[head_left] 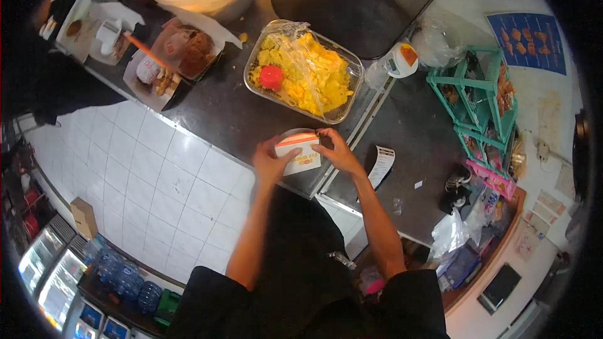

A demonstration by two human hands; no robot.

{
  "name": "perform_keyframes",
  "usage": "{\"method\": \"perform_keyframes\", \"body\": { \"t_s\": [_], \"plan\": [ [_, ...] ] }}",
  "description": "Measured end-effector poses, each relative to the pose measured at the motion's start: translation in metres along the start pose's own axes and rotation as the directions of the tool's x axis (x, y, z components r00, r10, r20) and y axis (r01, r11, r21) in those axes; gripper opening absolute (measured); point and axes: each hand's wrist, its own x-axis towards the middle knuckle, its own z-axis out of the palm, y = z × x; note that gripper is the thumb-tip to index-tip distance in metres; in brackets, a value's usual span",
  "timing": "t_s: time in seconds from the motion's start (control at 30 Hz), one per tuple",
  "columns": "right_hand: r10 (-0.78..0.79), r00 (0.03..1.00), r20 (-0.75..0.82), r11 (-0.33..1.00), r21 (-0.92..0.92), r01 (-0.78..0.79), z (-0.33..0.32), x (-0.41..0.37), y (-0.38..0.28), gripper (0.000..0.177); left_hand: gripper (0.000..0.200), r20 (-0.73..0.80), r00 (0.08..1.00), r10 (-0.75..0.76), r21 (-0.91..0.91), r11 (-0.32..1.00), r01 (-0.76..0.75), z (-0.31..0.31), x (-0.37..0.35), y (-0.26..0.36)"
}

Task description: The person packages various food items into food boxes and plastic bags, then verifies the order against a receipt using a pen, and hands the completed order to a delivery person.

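Both of my hands are on a small white box with orange edging and print, at the front edge of the dark counter. My left hand grips its left side, thumb across the front. At its upper right corner, my right hand pinches the rim. Just beyond the box lies a metal tray of yellow food with a red round lid or cup and clear plastic on it. A printed receipt lies right of my right hand.
Open food boxes stand at the upper left, near a large white tub. A black tray is at the back. Teal racks and plastic bags line the right side. A dark-clothed person stands at the left.
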Motion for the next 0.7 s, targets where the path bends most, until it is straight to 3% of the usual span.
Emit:
{"method": "perform_keyframes", "body": {
  "t_s": [0.03,0.07,0.13,0.2,0.23,0.27,0.33,0.4,0.47,0.6,0.63,0.67,0.7],
  "plan": [
    [0.012,1.000,-0.017,1.000,0.006,-0.012,0.002,0.001,0.002,0.050,0.062,0.119,0.993,0.018,-0.136,0.991,-0.002,-0.003,0.010,-0.005],
    [-0.002,0.999,-0.032,1.000,-0.009,0.002,0.004,0.002,0.005,0.051,0.062,0.139,0.990,0.019,-0.131,0.991,-0.001,-0.008,0.018,-0.005],
    [-0.007,0.998,-0.062,1.000,-0.024,0.005,0.008,0.003,0.015,0.052,0.052,0.428,0.899,0.086,-0.303,0.951,0.053,-0.019,0.035,-0.007],
    [0.033,0.996,-0.087,0.999,0.038,-0.030,0.012,0.003,0.026,0.052,0.047,0.479,0.872,0.103,-0.262,0.965,0.029,-0.016,0.055,-0.025],
    [0.040,0.988,-0.148,0.995,-0.089,-0.054,0.013,0.000,0.022,0.050,0.046,0.576,0.808,0.126,-0.099,0.992,-0.084,-0.019,0.067,-0.021],
    [0.043,0.987,-0.153,0.995,-0.081,-0.056,0.013,0.001,0.019,0.050,0.046,0.665,0.736,0.124,0.056,0.975,-0.215,-0.021,0.079,-0.016],
    [0.040,0.989,-0.145,0.999,0.036,-0.035,0.015,0.001,0.015,0.048,0.046,0.691,0.706,0.154,0.027,0.971,-0.238,-0.022,0.083,0.006],
    [0.005,0.988,-0.155,0.999,0.033,0.000,0.019,0.007,0.012,0.046,0.047,0.716,0.675,0.178,0.001,0.967,-0.256,-0.022,0.092,0.017],
    [0.046,0.988,-0.145,0.999,-0.013,-0.049,0.013,0.006,0.004,0.045,0.046,0.806,0.533,0.256,0.011,0.894,-0.448,-0.006,0.098,0.020],
    [-0.025,0.981,-0.192,0.999,-0.052,0.015,0.015,0.006,0.010,0.043,0.050,0.892,0.436,0.123,0.148,0.831,-0.537,0.011,0.109,0.016],
    [0.113,0.977,-0.181,0.990,-0.058,-0.125,0.011,0.003,-0.009,0.045,0.050,0.894,0.423,0.145,0.131,0.820,-0.558,0.013,0.112,0.011],
    [-0.069,0.981,-0.179,0.997,0.005,0.071,0.023,0.014,0.041,0.052,0.050,0.877,0.429,0.219,0.135,0.743,-0.656,0.017,0.117,-0.010],
    [-0.048,0.983,-0.177,0.989,-0.147,0.022,0.023,0.014,0.048,0.052,0.049,0.912,0.411,0.012,0.229,0.814,-0.533,0.014,0.114,0.018]
  ]
}}
